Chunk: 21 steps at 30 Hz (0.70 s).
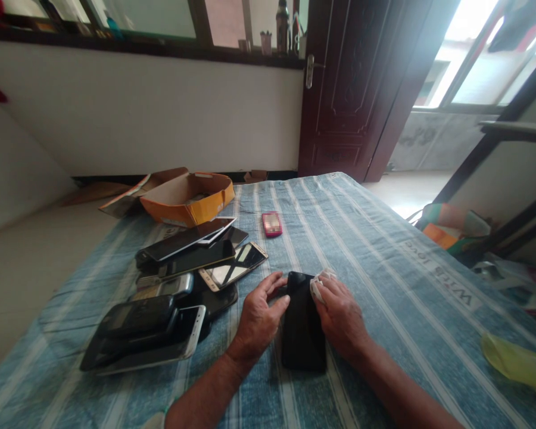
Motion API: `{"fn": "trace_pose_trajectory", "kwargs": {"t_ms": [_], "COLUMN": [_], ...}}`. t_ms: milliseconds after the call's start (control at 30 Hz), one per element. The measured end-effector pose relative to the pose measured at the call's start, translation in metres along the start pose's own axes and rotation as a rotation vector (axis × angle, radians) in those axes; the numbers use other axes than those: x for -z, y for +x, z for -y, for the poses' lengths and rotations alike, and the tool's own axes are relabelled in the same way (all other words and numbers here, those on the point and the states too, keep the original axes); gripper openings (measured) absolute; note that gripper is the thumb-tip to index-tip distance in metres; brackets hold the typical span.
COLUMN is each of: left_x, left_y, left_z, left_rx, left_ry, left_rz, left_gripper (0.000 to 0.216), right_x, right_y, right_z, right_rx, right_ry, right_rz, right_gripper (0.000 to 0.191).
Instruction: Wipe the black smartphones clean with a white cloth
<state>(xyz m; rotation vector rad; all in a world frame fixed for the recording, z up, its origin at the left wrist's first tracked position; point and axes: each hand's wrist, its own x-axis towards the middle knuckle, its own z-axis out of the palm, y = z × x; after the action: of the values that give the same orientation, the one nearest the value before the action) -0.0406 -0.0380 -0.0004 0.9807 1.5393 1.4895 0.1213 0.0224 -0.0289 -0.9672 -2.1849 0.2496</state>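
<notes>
A black phone (302,328) lies flat on the blue striped cloth (384,262) in front of me. My left hand (259,316) rests on the phone's left edge, fingers curled against its side and holding it still. My right hand (339,316) presses a small white wipe (320,283) onto the phone's upper right corner, fingers closed over the wipe.
A pile of several phones (178,286) lies to the left of my hands. A small red phone (272,223) sits farther back. An open orange cardboard box (190,196) stands at the far left corner. A yellow bag (518,360) lies at the right edge.
</notes>
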Motion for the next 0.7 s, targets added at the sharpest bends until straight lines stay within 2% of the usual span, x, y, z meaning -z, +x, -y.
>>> {"fn": "trace_pose_trajectory", "kwargs": {"t_ms": [467, 700], "left_x": [-0.002, -0.002], "left_y": [-0.001, 0.000], "left_z": [-0.005, -0.004], "left_rx": [0.002, 0.017], "left_ry": [-0.026, -0.026], "left_rz": [-0.011, -0.010], "left_gripper": [0.051, 0.052], "right_x": [0.001, -0.003], "right_y": [0.000, -0.007], "right_z": [0.001, 0.024], "right_rx": [-0.003, 0.153], "right_ry": [0.018, 0.034], "right_rz": [0.026, 0.096], "right_gripper": [0.032, 0.038]}}
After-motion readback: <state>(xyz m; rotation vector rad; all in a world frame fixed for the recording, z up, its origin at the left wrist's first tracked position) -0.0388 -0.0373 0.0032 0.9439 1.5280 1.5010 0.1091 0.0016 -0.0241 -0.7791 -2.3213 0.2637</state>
